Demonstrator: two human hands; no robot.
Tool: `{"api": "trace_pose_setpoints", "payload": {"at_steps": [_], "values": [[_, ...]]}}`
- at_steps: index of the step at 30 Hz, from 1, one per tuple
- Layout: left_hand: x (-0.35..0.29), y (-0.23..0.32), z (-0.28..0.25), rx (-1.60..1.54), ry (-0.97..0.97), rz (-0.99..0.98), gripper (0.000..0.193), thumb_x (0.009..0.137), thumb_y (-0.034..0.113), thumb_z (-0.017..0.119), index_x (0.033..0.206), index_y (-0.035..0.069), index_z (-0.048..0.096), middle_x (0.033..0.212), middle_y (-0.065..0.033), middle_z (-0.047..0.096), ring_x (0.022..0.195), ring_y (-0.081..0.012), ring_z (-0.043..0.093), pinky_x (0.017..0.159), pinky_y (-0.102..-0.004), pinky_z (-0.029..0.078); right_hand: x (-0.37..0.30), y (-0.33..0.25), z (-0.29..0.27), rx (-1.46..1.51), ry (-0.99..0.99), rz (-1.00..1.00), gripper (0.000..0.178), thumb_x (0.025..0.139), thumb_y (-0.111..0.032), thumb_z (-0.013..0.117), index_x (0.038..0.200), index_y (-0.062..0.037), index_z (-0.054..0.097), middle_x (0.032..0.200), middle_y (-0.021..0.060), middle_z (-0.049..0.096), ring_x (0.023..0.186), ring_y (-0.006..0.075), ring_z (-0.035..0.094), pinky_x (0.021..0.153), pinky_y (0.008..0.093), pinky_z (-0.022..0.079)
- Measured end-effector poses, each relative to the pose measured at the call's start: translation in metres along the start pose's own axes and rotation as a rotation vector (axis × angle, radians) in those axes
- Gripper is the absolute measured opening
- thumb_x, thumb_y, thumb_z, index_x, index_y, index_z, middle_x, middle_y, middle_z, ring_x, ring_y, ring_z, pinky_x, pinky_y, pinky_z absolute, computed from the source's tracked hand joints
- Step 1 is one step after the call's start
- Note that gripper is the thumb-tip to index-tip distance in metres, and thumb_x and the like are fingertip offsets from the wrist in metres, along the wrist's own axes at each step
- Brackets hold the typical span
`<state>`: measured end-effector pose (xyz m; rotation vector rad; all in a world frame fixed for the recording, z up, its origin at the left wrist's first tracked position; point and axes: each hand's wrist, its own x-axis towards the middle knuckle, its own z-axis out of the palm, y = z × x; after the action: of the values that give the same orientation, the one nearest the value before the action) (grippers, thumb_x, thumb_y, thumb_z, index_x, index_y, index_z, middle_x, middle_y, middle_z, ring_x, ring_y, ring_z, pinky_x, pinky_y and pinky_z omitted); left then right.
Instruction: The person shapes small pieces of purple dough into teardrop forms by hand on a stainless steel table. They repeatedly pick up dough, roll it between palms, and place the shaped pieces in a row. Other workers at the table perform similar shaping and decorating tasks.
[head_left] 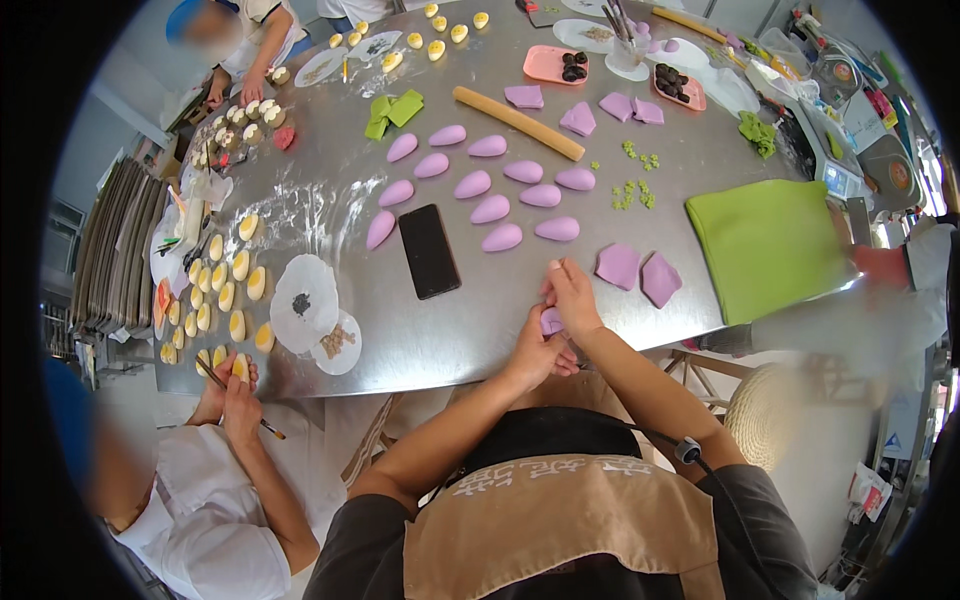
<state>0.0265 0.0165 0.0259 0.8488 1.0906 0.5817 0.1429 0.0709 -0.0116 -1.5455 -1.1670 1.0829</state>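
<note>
1. While your two hands meet at the near edge of the brushed steel table (560,110), your left hand (535,352) cups a small soft lump of purple dough (551,321) from below, fingers curled round it.
2. Your right hand (574,297) sits on top of the same lump, fingertips pinched together on its upper edge, so both hands are closed on the dough and touch each other.
3. Just right of your hands lie two flat, angular purple dough sheets (638,272), matte and folded at the corners.
4. Beyond them, smooth purple teardrop-shaped dough pieces (490,180) lie in loose rows, glossy and rounded, each apart from its neighbour.
5. A flat black rectangular phone (428,250) lies left of those rows, near your hands.
6. A long tan wooden rolling pin (518,122) lies slantwise behind the teardrops, and a broad flat green dough sheet (765,245) covers the table's right side.
7. Small green dough crumbs (633,180) are scattered between the pin and the green sheet.
8. White flour (320,200) dusts the reflective tabletop on the left, where yellow-and-white oval dough pieces (225,290) stand in rows.
9. At lower left another person's hands (232,385) hold a thin stick over one such piece; a third person works at the far corner.
10. Stacked grey metal trays (115,250) stand beyond the table's left edge.
</note>
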Motion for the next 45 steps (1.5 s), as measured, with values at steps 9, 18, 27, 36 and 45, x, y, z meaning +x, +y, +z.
{"api": "trace_pose_setpoints", "payload": {"at_steps": [9,18,27,36,45], "values": [[-0.011,0.009,-0.001,0.167,-0.042,-0.002,0.053,0.098,0.003,0.047,0.147,0.007,0.027,0.081,-0.0114,0.063,0.056,-0.0202,0.065,0.051,-0.0303,0.056,-0.011,-0.011,-0.003,-0.259,0.121,-0.31,0.016,0.099,-0.018,0.051,0.094,-0.0043,0.056,0.076,0.0179,0.06,0.071,0.0387,0.06,0.064,0.0463,0.047],[-0.005,0.001,-0.007,0.407,-0.049,0.105,0.046,0.096,0.002,0.051,0.139,0.004,0.038,0.078,-0.01,0.063,0.055,-0.0186,0.065,0.049,-0.0293,0.055,-0.03,-0.01,-0.001,-0.29,0.123,-0.348,0.019,0.099,-0.021,0.053,0.092,-0.004,0.057,0.077,0.0182,0.061,0.069,0.0401,0.059,0.063,0.0466,0.046],[-0.001,0.003,-0.006,0.406,-0.063,0.187,0.046,0.092,-0.001,0.049,0.137,0.005,0.041,0.08,-0.0095,0.063,0.059,-0.0179,0.065,0.052,-0.0296,0.055,-0.023,-0.004,-0.006,0.04,0.016,-0.094,0.018,0.1,-0.023,0.054,0.095,-0.0054,0.054,0.073,0.0134,0.059,0.064,0.0315,0.057,0.061,0.041,0.047],[0.01,0.01,-0.026,0.444,-0.032,0.186,0.056,0.092,0.002,0.049,0.147,0.002,0.034,0.095,-0.014,0.067,0.075,-0.0197,0.068,0.062,-0.0335,0.055,-0.008,-0.014,0.0,0.148,-0.019,-0.136,0.016,0.101,-0.02,0.053,0.098,-0.0049,0.054,0.075,0.0057,0.056,0.067,0.015,0.053,0.062,0.032,0.047],[0.017,0.026,-0.053,0.881,0.201,0.243,0.048,0.096,0.015,0.045,0.142,0.004,0.043,0.093,-0.0202,0.067,0.09,-0.0347,0.065,0.081,-0.0453,0.05,-0.006,-0.005,0.008,0.483,-0.213,-0.105,0.017,0.105,-0.022,0.048,0.107,-0.0055,0.052,0.084,0.0004,0.055,0.072,0.0088,0.05,0.067,0.0236,0.046]]}}
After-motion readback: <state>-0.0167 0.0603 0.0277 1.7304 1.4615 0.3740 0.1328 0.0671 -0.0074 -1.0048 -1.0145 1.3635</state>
